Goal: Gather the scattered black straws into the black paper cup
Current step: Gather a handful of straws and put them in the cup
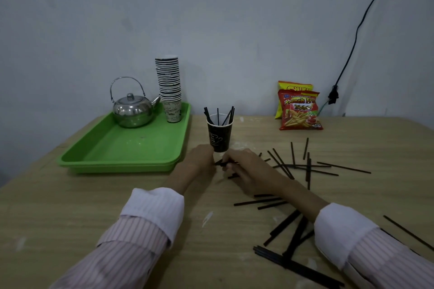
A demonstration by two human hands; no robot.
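Note:
A black paper cup (220,135) stands upright mid-table with several black straws poking out of it. Many more black straws (305,166) lie scattered over the wooden table to the right and toward the front right. Both hands meet just in front of the cup's base. My right hand (244,169) pinches black straws (225,163) that stick out to the left between its fingers. My left hand (199,159) lies beside it with its fingers by the ends of those straws; its fingertips are hidden, so its grip is unclear.
A green tray (122,148) at the left holds a steel teapot (132,108) and a tall stack of paper cups (169,87). Two snack bags (299,108) lean against the wall at the back right. A black cable (352,42) hangs down the wall.

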